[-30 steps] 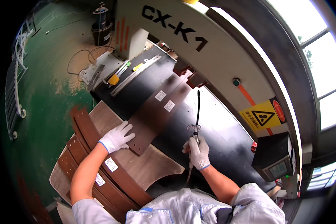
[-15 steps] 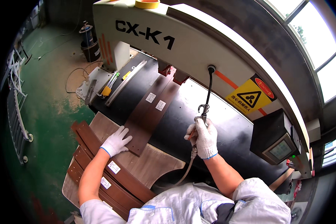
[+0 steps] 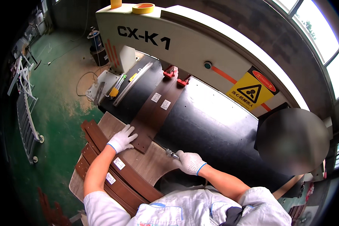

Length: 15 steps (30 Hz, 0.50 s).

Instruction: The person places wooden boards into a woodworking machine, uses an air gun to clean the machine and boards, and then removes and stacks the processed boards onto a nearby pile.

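Note:
My left hand (image 3: 122, 139), in a white knit glove, lies with fingers spread at the near end of a dark brown board (image 3: 146, 130). This flat board runs across the black machine bed (image 3: 211, 132), beneath the beam, and carries two white labels. My right hand (image 3: 191, 162), gloved too, is closed around a metal air blow gun (image 3: 172, 153). The gun's slim dark nozzle points left toward the board's near end, apart from it. Two red clamp-like parts (image 3: 170, 72) sit at the board's far end.
Several curved brown boards (image 3: 113, 160) lie on a pale wooden support (image 3: 158, 159). The white machine beam (image 3: 192, 49) spans the far side, with a round button (image 3: 208, 65). A straight metal bar (image 3: 133, 83) and small tools rest at left. A blurred round patch covers the right side.
My right hand has brought the blow gun down and left, from its tip at the beam's button to near the board's end. My left hand stays at the board.

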Tool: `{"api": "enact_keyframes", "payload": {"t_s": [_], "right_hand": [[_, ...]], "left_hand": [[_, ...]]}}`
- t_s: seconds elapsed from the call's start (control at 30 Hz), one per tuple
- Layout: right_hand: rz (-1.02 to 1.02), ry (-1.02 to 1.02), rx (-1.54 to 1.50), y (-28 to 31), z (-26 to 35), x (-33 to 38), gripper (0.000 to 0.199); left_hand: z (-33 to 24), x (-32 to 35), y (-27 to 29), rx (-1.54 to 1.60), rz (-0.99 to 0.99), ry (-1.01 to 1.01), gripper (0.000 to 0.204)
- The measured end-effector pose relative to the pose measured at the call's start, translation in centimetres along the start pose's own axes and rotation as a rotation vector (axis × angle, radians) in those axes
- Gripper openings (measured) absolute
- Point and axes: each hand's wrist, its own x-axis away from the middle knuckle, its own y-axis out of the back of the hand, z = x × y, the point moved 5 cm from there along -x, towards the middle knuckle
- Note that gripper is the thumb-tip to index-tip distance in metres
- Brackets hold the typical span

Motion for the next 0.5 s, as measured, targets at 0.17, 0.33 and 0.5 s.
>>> {"api": "enact_keyframes", "payload": {"t_s": [0.17,0.33,0.5], "right_hand": [[-0.326,-0.300,-0.081,3.5,-6.6,0.7,0.039],[-0.357,-0.449,-0.012,3.2,-17.7,6.5,0.040],[-0.444,-0.666,-0.054,-2.8,-30.6,18.5,0.044]], "left_hand": [[-0.5,0.2,-0.1,-0.044,0.059,0.082,0.072],[-2.2,0.4,0.1,-0.040,0.047,0.253,0.071],[-3.2,1.6,-2.0,-0.233,0.010,0.470,0.062]]}}
